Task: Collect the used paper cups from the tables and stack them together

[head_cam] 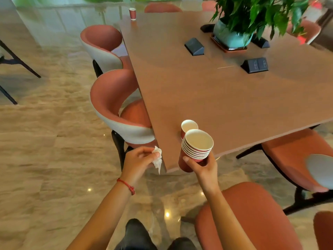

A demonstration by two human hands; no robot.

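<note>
- R hand [203,166] wraps a nested stack of paper cups [196,150], fingers curled round the red outer wall; about 6 white rolled rims show, white inside, stack tilted toward the camera, held just off the near table corner.
- L hand [139,159] pinches a crumpled white tissue [158,157] betw. thumb & fingers; red cord bracelet [127,185] on the wrist.
- 1 loose cup [188,127] stands upright on the table [225,98] by the near corner, just behind the stack; red wall, white inside.
- Another red cup [132,13] upright at the far left corner, well apart.
- Table: smooth brown top, w/ black wedge-shaped socket boxes [194,46] & a leafy plant in a glazed teal pot [230,36].
- Curved chairs [115,98], rust seats, pale backs; glossy marbled floor [45,141].
</note>
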